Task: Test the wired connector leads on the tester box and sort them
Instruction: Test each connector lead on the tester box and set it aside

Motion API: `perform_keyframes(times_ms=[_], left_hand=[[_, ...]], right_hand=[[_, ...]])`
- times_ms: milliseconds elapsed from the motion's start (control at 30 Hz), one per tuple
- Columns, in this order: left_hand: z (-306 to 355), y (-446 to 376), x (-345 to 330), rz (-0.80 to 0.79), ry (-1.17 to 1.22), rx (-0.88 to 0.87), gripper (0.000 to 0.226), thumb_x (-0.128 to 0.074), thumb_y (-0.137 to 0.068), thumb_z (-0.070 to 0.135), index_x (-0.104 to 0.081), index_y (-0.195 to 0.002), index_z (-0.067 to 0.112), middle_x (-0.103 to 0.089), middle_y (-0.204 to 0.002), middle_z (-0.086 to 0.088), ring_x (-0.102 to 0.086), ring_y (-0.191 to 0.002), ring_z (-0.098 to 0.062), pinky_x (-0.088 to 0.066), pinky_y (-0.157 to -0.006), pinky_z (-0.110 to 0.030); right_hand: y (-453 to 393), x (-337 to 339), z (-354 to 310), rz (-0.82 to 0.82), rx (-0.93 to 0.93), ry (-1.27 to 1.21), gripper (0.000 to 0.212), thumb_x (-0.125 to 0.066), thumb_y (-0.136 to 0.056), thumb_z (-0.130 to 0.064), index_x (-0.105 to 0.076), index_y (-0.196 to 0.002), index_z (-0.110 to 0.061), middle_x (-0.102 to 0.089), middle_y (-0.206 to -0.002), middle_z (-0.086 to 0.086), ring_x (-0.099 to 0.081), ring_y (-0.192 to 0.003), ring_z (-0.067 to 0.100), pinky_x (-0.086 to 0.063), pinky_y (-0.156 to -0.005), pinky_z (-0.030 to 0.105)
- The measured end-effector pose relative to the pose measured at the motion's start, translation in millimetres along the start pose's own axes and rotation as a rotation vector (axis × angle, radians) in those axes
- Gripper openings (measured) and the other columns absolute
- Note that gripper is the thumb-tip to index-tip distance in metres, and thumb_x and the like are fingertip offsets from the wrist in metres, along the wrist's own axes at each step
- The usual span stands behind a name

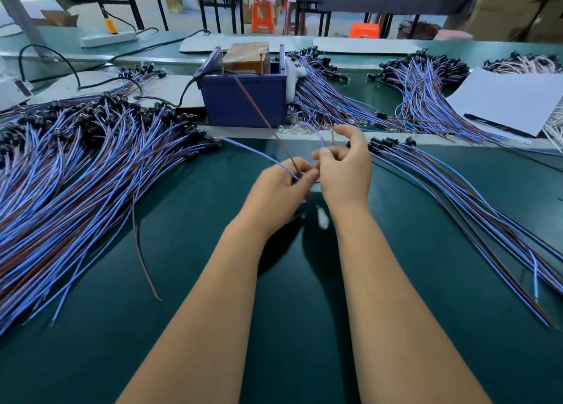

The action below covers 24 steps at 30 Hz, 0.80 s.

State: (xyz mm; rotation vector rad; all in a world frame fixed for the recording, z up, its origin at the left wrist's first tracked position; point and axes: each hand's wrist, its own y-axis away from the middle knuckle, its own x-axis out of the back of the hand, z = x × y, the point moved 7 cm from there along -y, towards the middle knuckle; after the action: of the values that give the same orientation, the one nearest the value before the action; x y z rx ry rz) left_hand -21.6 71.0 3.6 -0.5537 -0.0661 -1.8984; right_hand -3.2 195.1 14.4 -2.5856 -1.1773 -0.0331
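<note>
Both hands are meeting at frame centre: the left hand [281, 181] is pinching a blue-and-brown lead [253, 152], while the right hand [344, 167] is pinching another lead's thin wire ends [320, 137]. These leads look light, limp and springy, best held near the stripped tips. Behind them the blue plastic tester box [243, 101] is sitting, with glossy lead piles at left [76, 172] and right [457, 196] fanning over smooth green matting [213, 236].

White paper sheet [505, 100], orange stools [262, 16]
</note>
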Motion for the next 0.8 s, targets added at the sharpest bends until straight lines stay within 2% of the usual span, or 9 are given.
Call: perform_keyframes(times_ms=[33,100,200,267,433,533,633,800], left_hand=[[1.9,1.8,-8.1,-0.066,-0.054,-0.026,0.008,-0.063,-0.089,0.023,-0.066,-0.086,0.030,-0.061,-0.069,0.006,-0.051,-0.062,-0.011,-0.044,-0.066,-0.030],[4.7,4.1,-15.9,-0.147,-0.202,-0.098,0.022,-0.069,-0.080,0.025,-0.066,-0.096,0.040,-0.059,-0.069,0.009,-0.052,-0.063,-0.010,-0.044,-0.068,-0.028],[4.3,3.9,-16.6,-0.215,-0.230,-0.135,0.039,-0.073,-0.079,0.015,-0.062,-0.100,0.046,-0.053,-0.066,0.011,-0.044,-0.057,-0.004,-0.040,-0.065,-0.024],[1.4,2.5,-14.7,-0.204,-0.201,-0.115,0.037,-0.072,-0.080,0.012,-0.065,-0.099,0.043,-0.054,-0.064,0.014,-0.043,-0.056,-0.003,-0.038,-0.065,-0.021],[-4.5,0.5,-16.7,-0.184,-0.247,-0.084,0.018,-0.070,-0.085,0.020,-0.070,-0.094,0.035,-0.056,-0.060,0.025,-0.048,-0.058,0.005,-0.037,-0.066,-0.022],[-5.3,-0.2,-16.0,-0.180,-0.261,-0.079,0.015,-0.069,-0.086,0.022,-0.070,-0.093,0.036,-0.057,-0.063,0.023,-0.050,-0.062,0.007,-0.035,-0.065,-0.018],[-4.4,0.1,-16.3,-0.182,-0.266,-0.082,0.015,-0.068,-0.087,0.023,-0.069,-0.092,0.037,-0.057,-0.067,0.018,-0.050,-0.063,0.008,-0.034,-0.065,-0.017],[-4.6,0.4,-16.6,-0.175,-0.261,-0.066,0.014,-0.067,-0.087,0.023,-0.070,-0.093,0.036,-0.058,-0.067,0.019,-0.050,-0.063,0.007,-0.036,-0.067,-0.018]], right_hand=[[-2.4,0.7,7.0,-0.012,-0.045,0.008,0.034,-0.054,-0.087,-0.001,-0.052,-0.114,-0.023,-0.070,-0.075,-0.002,-0.068,-0.080,0.026,-0.054,-0.084,0.045],[-5.5,2.3,18.1,-0.034,-0.116,0.027,0.033,-0.053,-0.088,-0.002,-0.050,-0.113,-0.022,-0.068,-0.072,-0.005,-0.068,-0.083,0.025,-0.053,-0.087,0.047],[-7.0,9.7,24.4,-0.034,-0.125,0.093,0.027,-0.053,-0.088,-0.004,-0.050,-0.105,-0.025,-0.069,-0.074,-0.005,-0.068,-0.082,0.022,-0.054,-0.080,0.038],[-7.6,15.4,23.8,-0.059,-0.089,0.173,0.023,-0.053,-0.088,-0.006,-0.050,-0.099,-0.026,-0.070,-0.078,-0.003,-0.068,-0.081,0.022,-0.053,-0.075,0.033],[-17.7,43.8,22.8,-0.182,0.013,0.536,0.029,-0.042,-0.087,-0.004,-0.058,-0.086,-0.028,-0.068,-0.088,-0.003,-0.061,-0.084,0.023,-0.049,-0.073,0.035],[-26.8,69.5,21.4,-0.214,0.025,0.725,0.033,-0.040,-0.089,-0.006,-0.063,-0.092,-0.029,-0.069,-0.096,-0.003,-0.060,-0.091,0.024,-0.051,-0.082,0.039],[-38.3,99.3,20.7,-0.152,-0.036,0.902,0.032,-0.044,-0.091,-0.012,-0.066,-0.105,-0.030,-0.068,-0.112,-0.001,-0.058,-0.107,0.028,-0.042,-0.097,0.040],[-41.1,115.9,20.4,-0.003,-0.189,1.147,0.035,-0.046,-0.087,-0.022,-0.064,-0.117,-0.020,-0.055,-0.128,0.015,-0.041,-0.120,0.036,-0.031,-0.097,0.040]])
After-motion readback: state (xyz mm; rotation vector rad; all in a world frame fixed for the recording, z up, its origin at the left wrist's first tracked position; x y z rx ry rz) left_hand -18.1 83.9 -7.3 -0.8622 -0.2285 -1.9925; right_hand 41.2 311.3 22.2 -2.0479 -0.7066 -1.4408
